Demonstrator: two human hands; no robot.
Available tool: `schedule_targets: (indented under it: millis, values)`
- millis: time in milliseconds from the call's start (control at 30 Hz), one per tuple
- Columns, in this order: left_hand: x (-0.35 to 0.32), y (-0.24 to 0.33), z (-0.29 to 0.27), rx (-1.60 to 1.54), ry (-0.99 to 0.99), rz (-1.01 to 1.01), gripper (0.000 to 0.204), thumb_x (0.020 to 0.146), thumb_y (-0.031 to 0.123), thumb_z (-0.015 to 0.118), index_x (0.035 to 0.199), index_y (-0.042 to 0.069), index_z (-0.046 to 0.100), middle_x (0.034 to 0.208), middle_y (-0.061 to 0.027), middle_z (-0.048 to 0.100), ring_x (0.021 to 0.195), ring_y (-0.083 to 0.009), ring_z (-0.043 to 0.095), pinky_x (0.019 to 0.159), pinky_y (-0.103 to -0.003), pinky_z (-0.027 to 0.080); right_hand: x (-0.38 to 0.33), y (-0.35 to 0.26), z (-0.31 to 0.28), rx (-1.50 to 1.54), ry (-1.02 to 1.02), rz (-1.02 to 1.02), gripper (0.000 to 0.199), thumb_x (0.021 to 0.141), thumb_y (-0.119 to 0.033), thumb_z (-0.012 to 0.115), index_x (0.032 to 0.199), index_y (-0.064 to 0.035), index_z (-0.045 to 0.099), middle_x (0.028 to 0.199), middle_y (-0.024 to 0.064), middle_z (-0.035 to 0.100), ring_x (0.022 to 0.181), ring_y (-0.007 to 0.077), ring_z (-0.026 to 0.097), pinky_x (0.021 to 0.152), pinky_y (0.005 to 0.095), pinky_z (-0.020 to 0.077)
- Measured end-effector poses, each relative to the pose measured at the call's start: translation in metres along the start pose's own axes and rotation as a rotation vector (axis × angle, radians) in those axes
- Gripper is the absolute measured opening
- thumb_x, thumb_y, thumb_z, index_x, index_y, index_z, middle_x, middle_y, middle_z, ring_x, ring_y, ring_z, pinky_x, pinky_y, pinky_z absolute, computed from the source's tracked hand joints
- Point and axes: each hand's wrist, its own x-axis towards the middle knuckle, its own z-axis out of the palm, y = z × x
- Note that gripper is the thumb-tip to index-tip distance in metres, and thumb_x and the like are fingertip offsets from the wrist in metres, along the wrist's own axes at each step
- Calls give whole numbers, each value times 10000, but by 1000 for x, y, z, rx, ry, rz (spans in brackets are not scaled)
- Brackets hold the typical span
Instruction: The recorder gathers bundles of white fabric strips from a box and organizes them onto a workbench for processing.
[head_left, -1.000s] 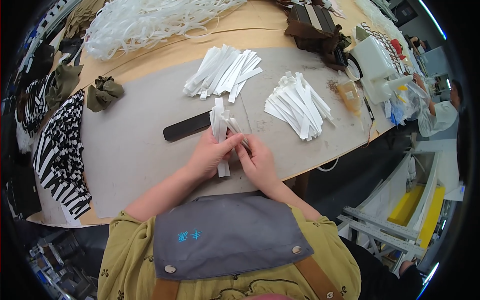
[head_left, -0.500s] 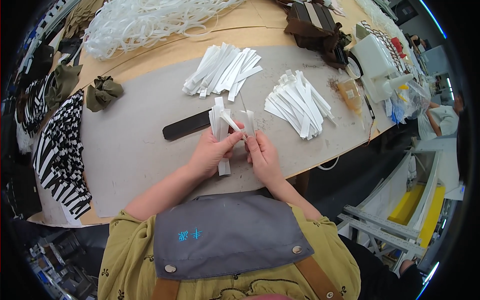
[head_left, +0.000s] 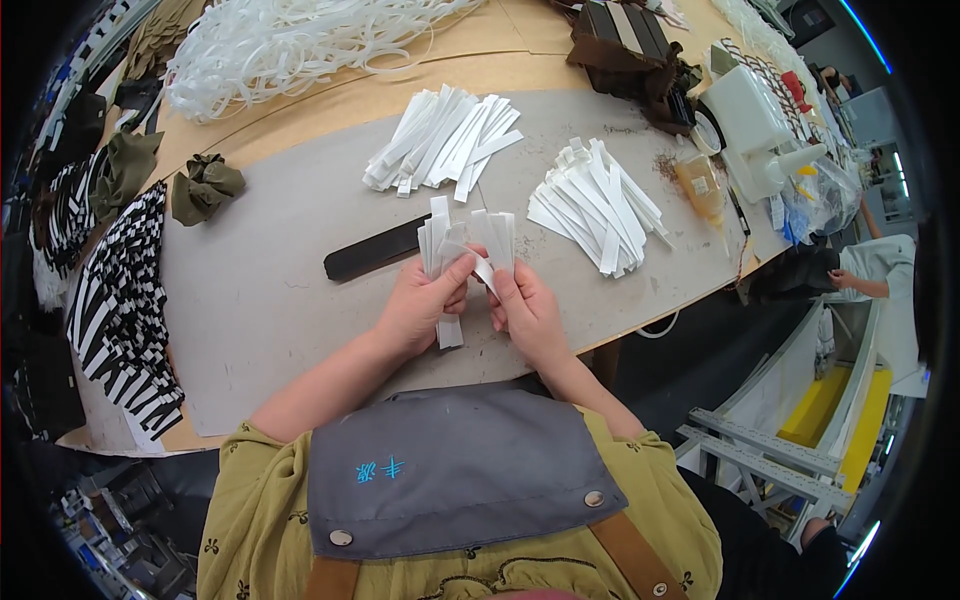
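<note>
Head view. Both hands meet at frame centre above the grey surface [head_left: 250,300]. Left hand [head_left: 420,310] is clamped on a bundle of white strips [head_left: 438,245], thumb across its front; the bundle stands nearly upright and its lower end shows below the fist. Right hand [head_left: 525,310] pinches a second, smaller bundle of strips [head_left: 498,238] just beside the first; one bent strip [head_left: 478,268] crosses between the two hands. Black flat bar [head_left: 375,250] lies at 10 o'clock from the hands, close behind the left bundle. Loose strip pile [head_left: 445,140] at 12 o'clock, another strip pile [head_left: 600,205] at 2 o'clock. Olive cloth wad [head_left: 205,185] at 10 o'clock, well apart.
</note>
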Motion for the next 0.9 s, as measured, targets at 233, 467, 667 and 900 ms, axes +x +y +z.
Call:
schedule_targets:
  millis: [233, 467, 667, 900]
  values:
    - [2, -1, -4, -5, -11, 5, 225, 924, 187, 586, 1078, 24, 603, 675, 51, 450, 550, -37, 334, 500, -217, 305, 0, -4, 2, -16, 39, -16, 240, 972, -253, 491, 1001, -23, 552, 688, -7, 514, 533, 41, 471, 480, 202, 386]
    - [4, -5, -5, -92, -2, 54, 181, 953, 225, 531, 950, 50, 573, 733, 3, 512, 606, -63, 400, 546, -217, 344, 1, -1, 4, -146, 87, -187, 233, 963, -243, 512, 950, -21, 580, 694, -10, 525, 543, 45, 463, 509, 202, 397]
    - [3, -2, -1, -145, -5, 138, 146, 945, 229, 532, 919, 94, 483, 778, -15, 535, 642, -119, 473, 619, -259, 412, -1, -8, 0, -48, 22, 9, 213, 941, -218, 552, 850, -26, 575, 685, -15, 520, 604, 38, 470, 506, 216, 379]
    - [-2, 3, 3, 66, 97, 73, 198, 876, 160, 650, 1036, 84, 561, 839, 12, 557, 704, -72, 498, 620, -244, 426, 2, -1, -3, -210, -46, -47, 202, 946, -215, 540, 877, -28, 572, 689, -19, 514, 577, 38, 455, 520, 198, 370]
